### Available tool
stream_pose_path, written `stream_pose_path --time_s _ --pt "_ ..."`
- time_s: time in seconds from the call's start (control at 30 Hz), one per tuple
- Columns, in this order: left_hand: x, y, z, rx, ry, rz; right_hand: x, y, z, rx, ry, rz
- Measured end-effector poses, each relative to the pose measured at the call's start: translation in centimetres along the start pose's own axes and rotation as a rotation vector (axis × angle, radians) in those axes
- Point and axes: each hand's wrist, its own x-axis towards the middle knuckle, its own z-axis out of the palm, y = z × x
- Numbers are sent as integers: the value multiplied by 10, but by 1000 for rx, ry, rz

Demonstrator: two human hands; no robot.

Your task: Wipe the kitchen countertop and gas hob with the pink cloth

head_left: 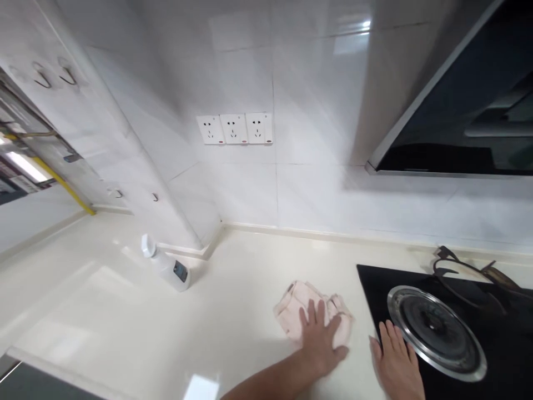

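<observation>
A crumpled pale pink cloth (pixel 297 308) lies on the cream countertop (pixel 166 333) just left of the stove. My left hand (pixel 321 340) rests flat on top of the cloth with its fingers spread, pressing on it rather than gripping it. My right hand (pixel 395 364) lies flat and open at the left edge of the black glass hob (pixel 375 289), fingers together and pointing away from me. It holds nothing and is close to the round metal burner ring (pixel 435 330).
A white spray bottle (pixel 166 268) lies on its side near the wall corner. A dark pan support (pixel 470 278) sits at the back of the hob. A range hood (pixel 458 111) hangs at the upper right. Three wall sockets (pixel 234 129) are set in the tiled wall.
</observation>
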Motion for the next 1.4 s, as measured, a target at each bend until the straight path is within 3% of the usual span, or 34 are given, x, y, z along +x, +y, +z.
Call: stream_pose_path --time_s 0.1,0.23,0.33,0.5,0.6,0.7,0.83,0.93,1.07,1.27,1.4 --pt "16 10 2 -43 -51 52 -2 7 -1 1 10 -31" --pt "31 -3 -9 -17 52 98 -5 14 -5 6 7 -57" --pt "41 -40 -33 22 173 -16 -4 12 -10 -10 19 -51" --pt "43 -135 -93 112 386 -321 0 4 -17 -21 9 0" --pt "16 -193 -129 185 483 -478 0 3 -20 -16 -2 25" --pt "-32 -238 -156 249 530 -590 0 2 -21 -11 -22 40" --pt "-98 -261 -163 306 552 -654 1 1 -23 -7 -44 63" --pt "-122 -247 -146 332 563 -690 2 -2 -26 -8 -69 68" --pt "-106 -198 -105 294 513 -633 4 -7 -30 -1 -98 92" --pt "-62 -90 -47 -37 141 -63 7 -11 -35 1 -115 130" --pt "-66 -40 -20 -154 2 260 6 -8 -36 7 -123 127"
